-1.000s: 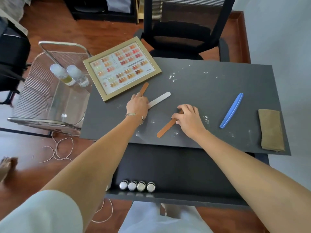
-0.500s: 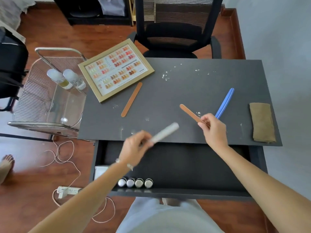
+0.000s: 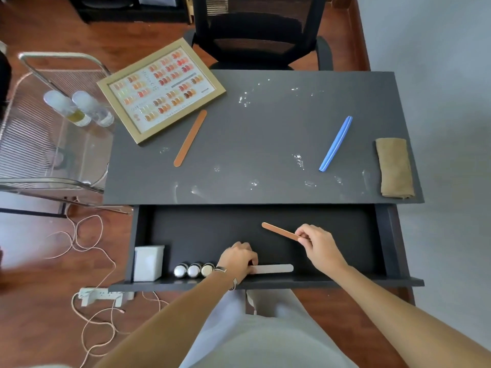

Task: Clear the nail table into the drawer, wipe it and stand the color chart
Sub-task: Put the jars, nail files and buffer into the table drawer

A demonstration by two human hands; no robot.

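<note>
Both hands are now down over the open drawer (image 3: 382,235), left hand (image 3: 237,258) laying the white file (image 3: 273,268) at 6 o'clock, right hand (image 3: 320,247) carrying the orange file (image 3: 279,231).

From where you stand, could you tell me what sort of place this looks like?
Probably a small manicure station, perhaps at home: a framed nail color chart and nail files lie on a dusty dark table, with polish bottles in its drawer.

matt dark table (image 3: 265,134), glossy metal caps (image 3: 194,270).
</note>
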